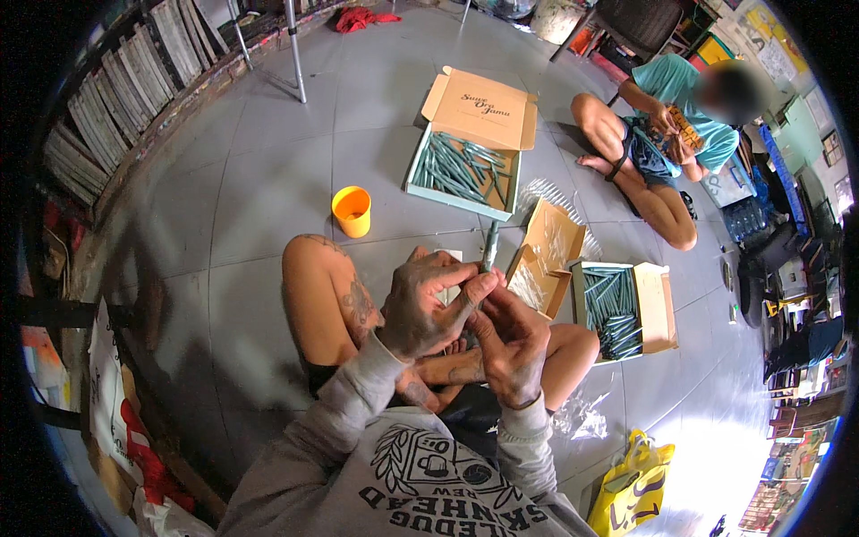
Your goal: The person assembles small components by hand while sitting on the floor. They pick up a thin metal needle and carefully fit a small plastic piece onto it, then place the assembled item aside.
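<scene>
Two hands meet over our lap | left hand (pixel 420 309) and right hand (pixel 510 345) both pinch one grey-green stick (pixel 489 251) | long axis upright, tip pointing far.

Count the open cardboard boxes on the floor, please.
3: a large box full of green sticks beyond the knees, a small box of clear wrappers, a box of green sticks at right.
</scene>
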A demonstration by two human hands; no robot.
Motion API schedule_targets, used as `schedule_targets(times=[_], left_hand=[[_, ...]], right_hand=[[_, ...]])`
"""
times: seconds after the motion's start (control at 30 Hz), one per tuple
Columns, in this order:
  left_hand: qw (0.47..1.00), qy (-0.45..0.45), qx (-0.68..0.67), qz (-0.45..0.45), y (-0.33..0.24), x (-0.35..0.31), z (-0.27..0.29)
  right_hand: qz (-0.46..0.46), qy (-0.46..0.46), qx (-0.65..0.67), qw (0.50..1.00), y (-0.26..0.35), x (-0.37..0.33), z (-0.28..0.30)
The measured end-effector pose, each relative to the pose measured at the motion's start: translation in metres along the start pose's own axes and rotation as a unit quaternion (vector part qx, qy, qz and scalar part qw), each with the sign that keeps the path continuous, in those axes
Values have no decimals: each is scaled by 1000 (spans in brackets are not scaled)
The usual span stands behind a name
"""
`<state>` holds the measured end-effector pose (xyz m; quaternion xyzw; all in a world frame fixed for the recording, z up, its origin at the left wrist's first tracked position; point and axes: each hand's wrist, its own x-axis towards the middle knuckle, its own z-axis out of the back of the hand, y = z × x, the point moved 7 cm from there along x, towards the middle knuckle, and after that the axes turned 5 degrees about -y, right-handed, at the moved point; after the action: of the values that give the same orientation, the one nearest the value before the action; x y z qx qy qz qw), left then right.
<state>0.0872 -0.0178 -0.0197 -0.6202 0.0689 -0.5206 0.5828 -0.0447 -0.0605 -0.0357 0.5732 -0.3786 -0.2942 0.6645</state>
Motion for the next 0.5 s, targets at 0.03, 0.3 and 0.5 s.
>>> schedule_targets(times=[0.03, 0.3, 0.5], left_hand=[[998, -37, 57, -10, -7, 0, 2], [990, -116, -4, 77, -19, 7, 9], [995, -75, -25, 60, -30, 12, -3]], right_hand=[[36, -19, -30, 999, 7, -2, -1], [181, -114, -183, 960, 37, -20, -16], [207, -154, -192, 947, 47, -24, -12]])
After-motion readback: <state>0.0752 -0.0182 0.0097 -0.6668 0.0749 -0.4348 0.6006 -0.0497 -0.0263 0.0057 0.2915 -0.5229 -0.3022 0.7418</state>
